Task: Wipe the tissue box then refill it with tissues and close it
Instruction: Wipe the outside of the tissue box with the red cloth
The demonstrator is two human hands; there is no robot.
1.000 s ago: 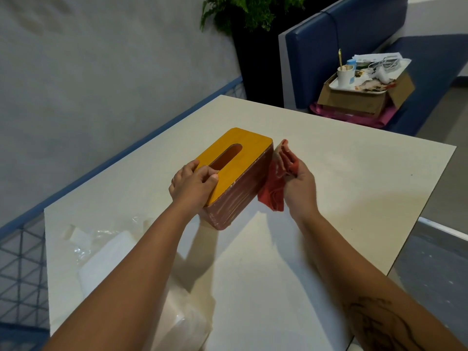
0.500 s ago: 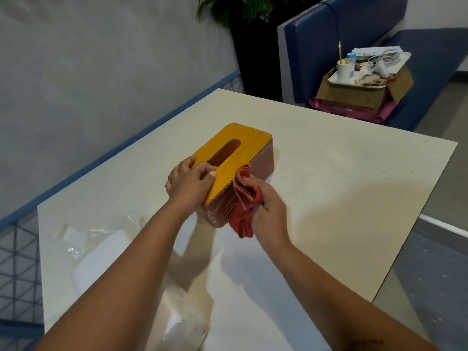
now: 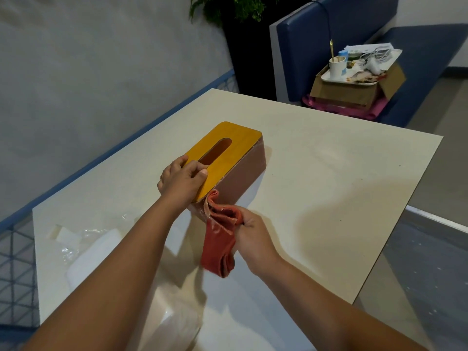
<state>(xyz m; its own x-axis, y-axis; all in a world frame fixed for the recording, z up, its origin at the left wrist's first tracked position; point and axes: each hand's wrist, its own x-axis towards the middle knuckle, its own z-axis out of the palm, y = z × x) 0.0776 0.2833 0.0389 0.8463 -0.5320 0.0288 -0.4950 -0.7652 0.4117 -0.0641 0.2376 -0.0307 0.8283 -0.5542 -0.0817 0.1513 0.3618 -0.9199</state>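
Observation:
The tissue box (image 3: 239, 168) has a yellow lid with an oval slot and reddish-brown sides. It stands on the pale table (image 3: 329, 188) near the middle. My left hand (image 3: 181, 182) grips the near end of the lid, thumb on top beside the slot. My right hand (image 3: 249, 235) holds a folded red cloth (image 3: 219, 239), whose upper fold touches the box's near right corner while the rest hangs down. Packs of white tissues (image 3: 101, 252) in clear plastic lie on the table at the lower left, partly hidden by my left forearm.
A blue bench (image 3: 417, 54) stands beyond the table's far edge, carrying a cardboard box (image 3: 354, 92) with a tray, a cup and cables. A dark planter (image 3: 249, 59) stands by the grey wall. The table's right edge drops to the floor.
My right hand has drawn the red cloth along the box's right side from its far end to the near corner. My left hand stays on the lid.

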